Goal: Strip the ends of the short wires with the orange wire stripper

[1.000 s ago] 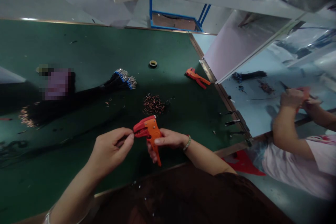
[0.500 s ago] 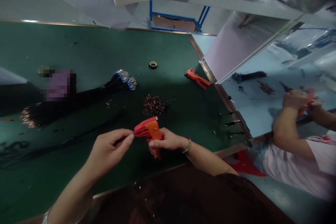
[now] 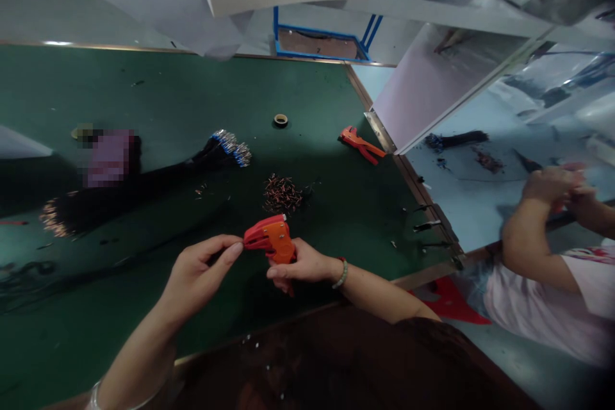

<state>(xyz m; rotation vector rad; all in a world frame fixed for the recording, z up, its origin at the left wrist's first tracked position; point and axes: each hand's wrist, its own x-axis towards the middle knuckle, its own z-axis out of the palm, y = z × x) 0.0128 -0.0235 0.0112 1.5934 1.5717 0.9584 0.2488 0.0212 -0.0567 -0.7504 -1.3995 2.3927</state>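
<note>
My right hand (image 3: 302,266) is wrapped round the handles of a red and orange wire stripper (image 3: 271,237), its jaws pointing left. At the jaw tip, thumb and forefinger of my left hand (image 3: 204,272) are pinched together; what lies between them is too thin and dark to make out. Just beyond the tool is a pile of short copper-coloured wire offcuts (image 3: 282,194). A thick bundle of black wires (image 3: 158,182) stretches across the left of the green table (image 3: 192,90), with bare copper ends at its left and silvery terminals at its right.
A second wire stripper (image 3: 360,144) lies near the table's right edge. Behind the pile sits a tape roll (image 3: 280,120). Clamp-like metal fittings (image 3: 427,226) line the right edge. At a neighbouring pale table, a co-worker's hands (image 3: 552,186) hold a red tool.
The fingers of my right hand have closed further round the stripper's handles, and the tool has shifted slightly left. My left hand stays at the jaws. The co-worker's hands have moved slightly.
</note>
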